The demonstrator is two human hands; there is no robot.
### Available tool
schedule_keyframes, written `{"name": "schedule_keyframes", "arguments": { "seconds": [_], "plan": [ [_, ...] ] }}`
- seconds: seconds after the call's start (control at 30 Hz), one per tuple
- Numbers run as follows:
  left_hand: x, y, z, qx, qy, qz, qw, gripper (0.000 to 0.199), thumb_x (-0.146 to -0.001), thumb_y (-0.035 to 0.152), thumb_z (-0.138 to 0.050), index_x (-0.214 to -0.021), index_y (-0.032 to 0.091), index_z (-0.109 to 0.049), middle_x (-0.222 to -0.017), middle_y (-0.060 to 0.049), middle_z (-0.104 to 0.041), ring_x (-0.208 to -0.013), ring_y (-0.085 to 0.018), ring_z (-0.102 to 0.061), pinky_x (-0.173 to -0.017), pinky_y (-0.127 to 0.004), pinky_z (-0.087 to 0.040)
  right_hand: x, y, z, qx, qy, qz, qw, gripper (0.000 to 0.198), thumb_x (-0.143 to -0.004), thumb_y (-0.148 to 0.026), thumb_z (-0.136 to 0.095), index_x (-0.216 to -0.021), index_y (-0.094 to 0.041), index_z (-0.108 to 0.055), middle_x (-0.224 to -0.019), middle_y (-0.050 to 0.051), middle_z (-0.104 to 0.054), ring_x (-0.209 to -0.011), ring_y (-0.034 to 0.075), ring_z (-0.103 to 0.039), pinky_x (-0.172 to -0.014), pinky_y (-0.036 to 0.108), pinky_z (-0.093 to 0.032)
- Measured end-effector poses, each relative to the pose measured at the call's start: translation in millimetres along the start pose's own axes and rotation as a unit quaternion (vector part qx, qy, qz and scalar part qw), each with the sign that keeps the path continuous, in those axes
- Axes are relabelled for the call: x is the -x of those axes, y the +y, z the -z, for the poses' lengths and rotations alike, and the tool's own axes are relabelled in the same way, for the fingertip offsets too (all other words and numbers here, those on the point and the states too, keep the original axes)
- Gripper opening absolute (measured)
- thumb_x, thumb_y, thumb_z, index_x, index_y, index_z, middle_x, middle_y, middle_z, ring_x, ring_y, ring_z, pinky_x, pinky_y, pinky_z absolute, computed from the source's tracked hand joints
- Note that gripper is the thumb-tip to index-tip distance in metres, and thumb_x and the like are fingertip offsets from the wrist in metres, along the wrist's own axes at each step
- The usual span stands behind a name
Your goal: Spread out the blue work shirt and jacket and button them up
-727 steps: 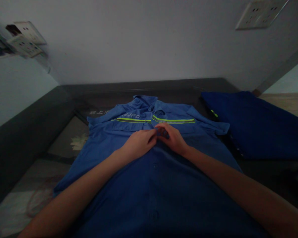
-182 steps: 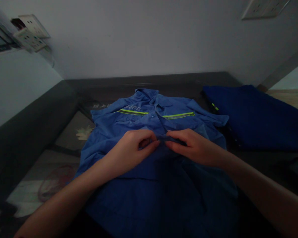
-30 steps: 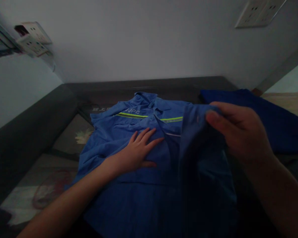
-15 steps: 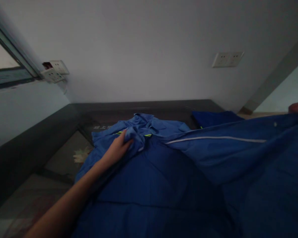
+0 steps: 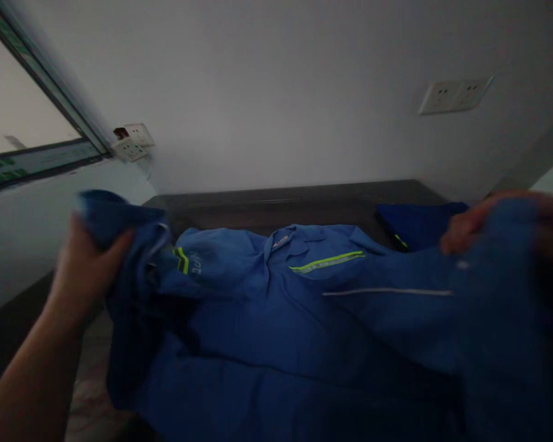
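A blue work jacket [image 5: 258, 331] with yellow-green reflective strips, a collar and light piping lies spread over a dark surface. At the left, my left hand [image 5: 90, 264] is closed on a bunched, raised part of it, thumb toward the camera; motion blurs the fingertips. On the right, my right hand [image 5: 470, 227] grips another raised edge of the jacket, and the cloth hangs down in front, hiding part of that hand. Between the two hands the front of the jacket sags in folds.
A folded dark blue garment [image 5: 415, 224] with a yellow-green strip lies behind, at the right. The dark tabletop [image 5: 267, 212] meets a pale wall with a double socket [image 5: 456, 96]. More sockets [image 5: 131, 144] sit by the window frame [image 5: 69, 144] at the left.
My left hand has moved left, lifting the bunched cloth away from the chest. My right hand has come into view from the right edge, holding cloth. The collar and a chest strip now show.
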State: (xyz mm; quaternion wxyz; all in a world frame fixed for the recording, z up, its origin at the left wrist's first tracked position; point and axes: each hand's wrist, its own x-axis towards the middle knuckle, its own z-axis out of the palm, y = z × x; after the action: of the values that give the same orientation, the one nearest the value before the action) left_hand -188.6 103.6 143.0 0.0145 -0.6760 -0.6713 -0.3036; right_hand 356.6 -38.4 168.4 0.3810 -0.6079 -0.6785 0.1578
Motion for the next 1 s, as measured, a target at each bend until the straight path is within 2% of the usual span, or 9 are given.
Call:
{"name": "schedule_keyframes", "arguments": {
  "seconds": [0.07,0.13,0.2,0.3,0.4,0.53,0.67,0.87,1.0],
  "plan": [
    [2,7,-18,-0.046,-0.143,-0.053,0.987,0.068,-0.07,0.069,-0.048,-0.123,0.027,-0.05,-0.114,0.0,-0.063,-0.112,-0.031,-0.058,-0.096,-0.049,-0.045,2,-15,-28,0.014,-0.111,0.023,0.993,0.038,-0.084,-0.061,-0.05,-0.091,-0.028,-0.067,-0.089,0.005,-0.069,-0.079,0.023,-0.064,-0.07,0.036,-0.052],
    [2,7,-45,-0.061,-0.294,-0.118,0.947,0.069,-0.068,0.067,-0.051,-0.122,0.025,-0.054,-0.129,-0.003,-0.057,-0.124,-0.03,-0.049,-0.108,-0.044,-0.036,2,-20,-51,0.041,-0.251,0.031,0.967,0.041,-0.083,-0.06,-0.051,-0.1,-0.027,-0.068,-0.096,0.004,-0.069,-0.085,0.024,-0.064,-0.075,0.036,-0.052],
    [1,0,-74,-0.062,-0.355,-0.133,0.923,0.075,-0.073,0.065,-0.047,-0.133,0.02,-0.046,-0.144,-0.008,-0.043,-0.134,-0.028,-0.038,-0.114,-0.041,-0.027,1,-17,-67,0.065,-0.32,0.024,0.945,0.043,-0.085,-0.056,-0.049,-0.111,-0.026,-0.065,-0.103,0.004,-0.069,-0.09,0.024,-0.064,-0.08,0.035,-0.051],
    [3,-12,-112,-0.092,-0.333,-0.106,0.933,0.09,-0.072,0.064,-0.05,-0.143,0.012,-0.032,-0.15,-0.016,-0.031,-0.136,-0.032,-0.033,-0.112,-0.046,-0.028,-1,-5,-80,0.093,-0.308,0.017,0.947,0.042,-0.086,-0.053,-0.048,-0.114,-0.025,-0.064,-0.104,0.005,-0.068,-0.093,0.024,-0.063,-0.081,0.034,-0.049],
    [11,-16,-136,-0.153,-0.312,-0.075,0.935,0.095,-0.067,0.066,-0.056,-0.146,0.019,-0.029,-0.15,-0.017,-0.031,-0.136,-0.039,-0.03,-0.103,-0.056,-0.033,-6,9,-87,0.113,-0.285,0.016,0.952,0.04,-0.087,-0.05,-0.048,-0.115,-0.024,-0.062,-0.101,0.006,-0.068,-0.091,0.024,-0.063,-0.081,0.034,-0.047],
    [23,-14,-148,-0.172,-0.26,-0.068,0.948,0.08,-0.071,0.065,-0.054,-0.14,0.029,-0.039,-0.147,-0.013,-0.036,-0.133,-0.04,-0.032,-0.097,-0.062,-0.033,-19,41,-108,0.144,-0.296,-0.005,0.944,0.034,-0.086,-0.039,-0.051,-0.114,-0.023,-0.062,-0.092,0.006,-0.068,-0.085,0.023,-0.063,-0.075,0.032,-0.046],
    [36,-5,-149,-0.123,-0.24,-0.077,0.96,0.063,-0.074,0.053,-0.054,-0.129,0.023,-0.047,-0.133,-0.013,-0.05,-0.124,-0.034,-0.045,-0.098,-0.053,-0.037,-27,74,-140,0.186,-0.263,-0.032,0.946,0.028,-0.086,-0.033,-0.051,-0.109,-0.021,-0.061,-0.094,0.007,-0.069,-0.087,0.024,-0.064,-0.072,0.032,-0.045],
    [109,68,-127,0.041,-0.36,-0.164,0.917,0.047,-0.067,0.021,-0.059,-0.113,0.026,-0.051,-0.115,-0.01,-0.063,-0.108,-0.028,-0.058,-0.095,-0.038,-0.041,-19,86,-163,0.223,-0.151,-0.013,0.963,0.022,-0.087,-0.039,-0.051,-0.101,-0.024,-0.059,-0.101,0.007,-0.069,-0.094,0.027,-0.064,-0.073,0.033,-0.045],
    [157,120,-111,0.204,-0.42,-0.234,0.853,0.031,-0.068,0.017,-0.059,-0.098,0.027,-0.056,-0.099,-0.002,-0.068,-0.089,-0.02,-0.064,-0.08,-0.028,-0.047,-19,93,-160,0.183,-0.14,-0.028,0.973,0.027,-0.086,-0.046,-0.05,-0.098,-0.024,-0.06,-0.089,0.006,-0.069,-0.081,0.025,-0.065,-0.066,0.032,-0.043]
  ]
}}
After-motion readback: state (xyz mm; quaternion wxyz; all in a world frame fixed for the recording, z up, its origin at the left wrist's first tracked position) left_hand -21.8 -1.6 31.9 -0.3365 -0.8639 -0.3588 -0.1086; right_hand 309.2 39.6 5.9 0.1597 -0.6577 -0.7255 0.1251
